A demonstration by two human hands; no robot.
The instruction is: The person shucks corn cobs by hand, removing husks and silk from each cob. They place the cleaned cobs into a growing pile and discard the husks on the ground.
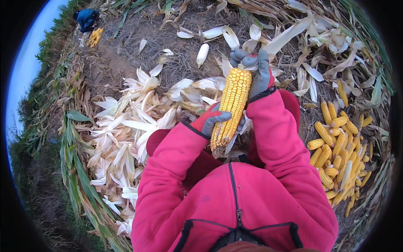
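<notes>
A large yellow ear of corn, its kernels bare, is held upright and slightly tilted in front of my chest. My left hand, in a grey and red work glove, wraps round its lower part near the dark tip. At the other end, the gloved fingers of my right hand are closed round the base, where a pale strip of corn husk extends away to the upper right. Part of the grip at the base is hidden by the fingers.
Loose pale husks form a heap to my left. On my right lies a pile of husked corn ears. Dry corn stalks ring the work area. Far off at upper left, a person in blue is beside another small corn pile.
</notes>
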